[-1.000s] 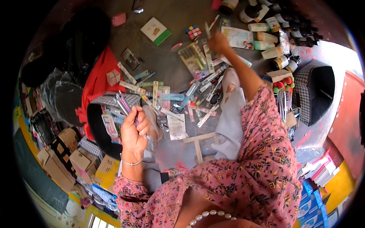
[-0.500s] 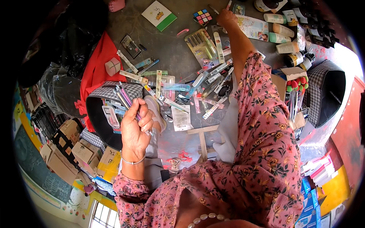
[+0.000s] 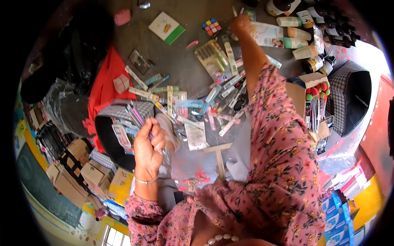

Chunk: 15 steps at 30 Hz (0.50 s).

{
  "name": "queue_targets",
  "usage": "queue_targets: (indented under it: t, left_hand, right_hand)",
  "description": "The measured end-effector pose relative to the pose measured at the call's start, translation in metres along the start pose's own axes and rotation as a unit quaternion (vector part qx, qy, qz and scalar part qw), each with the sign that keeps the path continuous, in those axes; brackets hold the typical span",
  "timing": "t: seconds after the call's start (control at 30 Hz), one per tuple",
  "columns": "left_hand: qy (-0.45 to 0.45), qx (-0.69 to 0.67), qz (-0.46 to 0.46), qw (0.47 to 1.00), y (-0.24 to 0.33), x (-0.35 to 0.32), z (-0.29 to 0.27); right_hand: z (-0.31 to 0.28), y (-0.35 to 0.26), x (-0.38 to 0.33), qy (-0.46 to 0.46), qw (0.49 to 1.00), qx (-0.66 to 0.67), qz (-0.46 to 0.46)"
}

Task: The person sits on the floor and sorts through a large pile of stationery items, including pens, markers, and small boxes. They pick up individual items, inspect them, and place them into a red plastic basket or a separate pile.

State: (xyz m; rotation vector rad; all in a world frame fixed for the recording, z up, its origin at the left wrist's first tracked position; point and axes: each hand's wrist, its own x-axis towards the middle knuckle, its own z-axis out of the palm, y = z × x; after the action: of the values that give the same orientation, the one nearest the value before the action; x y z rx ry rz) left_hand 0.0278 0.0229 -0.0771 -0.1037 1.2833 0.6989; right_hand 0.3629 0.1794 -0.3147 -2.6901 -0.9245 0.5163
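My left hand point(image 3: 148, 143) is closed around a bundle of slim pens point(image 3: 134, 114), whose ends fan out above the fist, over a checked black-and-white bin point(image 3: 100, 127). My right arm stretches to the far side of the table. There my right hand point(image 3: 241, 25) is closed, slightly blurred, and a thin pale pen point(image 3: 234, 10) sticks up from its fingers. Close beside that hand lie a colour cube puzzle point(image 3: 211, 27), a pale illustrated package point(image 3: 266, 34) and a blister card of pens point(image 3: 213, 59). Packaged pens and stationery point(image 3: 191, 103) are strewn between my arms.
Bottles point(image 3: 296, 33) crowd the far right. A carton of red-and-green topped sticks point(image 3: 318, 91) stands beside another checked bin point(image 3: 349, 98). Red cloth point(image 3: 107, 78) hangs at the left, with cardboard boxes point(image 3: 69, 180) below. A green-and-white notebook point(image 3: 166, 28) lies at the back.
The view has shifted slightly. My right hand has closed on a pen among the things at the far edge, and the pen now stands up from its fingers. My left hand keeps its bundle.
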Motion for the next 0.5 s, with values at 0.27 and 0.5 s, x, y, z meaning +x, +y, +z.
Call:
queue_targets:
  t: [0.27,0.5]
  left_hand:
    - [0.005,0.011,0.024,1.0,-0.004,0.0,-0.001]
    - [-0.01,0.019,0.01,1.0,-0.007,0.002,-0.001]
  right_hand:
    - [0.011,0.009,-0.001,-0.028,0.997,-0.078,0.004]
    - [0.009,0.025,0.008,-0.093,0.978,-0.14,-0.127]
